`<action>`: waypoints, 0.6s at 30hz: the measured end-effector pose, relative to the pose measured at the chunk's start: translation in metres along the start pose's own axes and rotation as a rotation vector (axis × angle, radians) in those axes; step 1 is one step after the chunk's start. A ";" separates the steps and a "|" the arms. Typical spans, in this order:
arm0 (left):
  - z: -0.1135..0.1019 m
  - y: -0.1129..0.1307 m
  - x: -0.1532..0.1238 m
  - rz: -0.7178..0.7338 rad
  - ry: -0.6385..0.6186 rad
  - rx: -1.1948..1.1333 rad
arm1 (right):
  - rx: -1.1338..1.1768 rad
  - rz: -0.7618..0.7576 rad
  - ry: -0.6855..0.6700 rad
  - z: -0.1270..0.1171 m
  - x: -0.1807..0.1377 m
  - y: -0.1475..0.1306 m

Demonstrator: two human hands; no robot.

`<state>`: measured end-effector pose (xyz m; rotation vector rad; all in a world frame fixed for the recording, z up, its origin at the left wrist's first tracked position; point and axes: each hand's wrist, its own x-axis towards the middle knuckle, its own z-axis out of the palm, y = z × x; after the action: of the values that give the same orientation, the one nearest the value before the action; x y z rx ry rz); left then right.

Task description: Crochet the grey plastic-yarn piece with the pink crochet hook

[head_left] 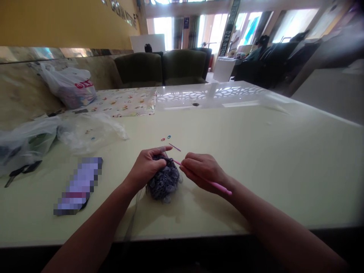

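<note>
My left hand (150, 165) pinches the top edge of a dark grey-purple crocheted piece (165, 184), its index finger stretched out above. A strand of grey yarn (133, 214) trails from the left hand down over the table edge. In my right hand (201, 168) is a pink crochet hook (220, 187), its thick handle end showing by the wrist. The hook's tip reaches the top of the crocheted piece, where the stitches are too small to make out. Just beyond the hands lie a thin purple needle (174, 147), a red stitch marker (163, 139) and a blue stitch marker (169, 137).
On the pale table (256, 159), left, lie a blurred-out phone-shaped object (79, 185), keys (19, 170) and clear plastic bags (91, 131). A full white carrier bag (74, 89) stands at the back left by a patterned cloth (125, 102). Dark armchairs (139, 70) stand beyond.
</note>
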<state>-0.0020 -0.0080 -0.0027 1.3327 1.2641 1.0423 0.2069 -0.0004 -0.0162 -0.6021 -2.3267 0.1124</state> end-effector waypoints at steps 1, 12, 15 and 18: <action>0.000 0.000 0.000 -0.005 -0.016 0.005 | 0.048 0.019 -0.008 -0.001 0.000 0.000; 0.006 -0.005 -0.005 -0.141 -0.335 -0.312 | 0.549 0.379 0.193 0.007 0.003 -0.004; 0.005 -0.005 -0.004 -0.145 -0.329 -0.305 | 0.599 0.457 0.221 0.008 0.003 -0.006; 0.006 -0.006 -0.004 -0.136 -0.292 -0.330 | 0.671 0.536 0.240 0.010 0.004 -0.008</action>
<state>0.0026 -0.0126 -0.0094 1.0828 0.9064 0.8800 0.1944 -0.0047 -0.0196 -0.8072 -1.6925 0.9655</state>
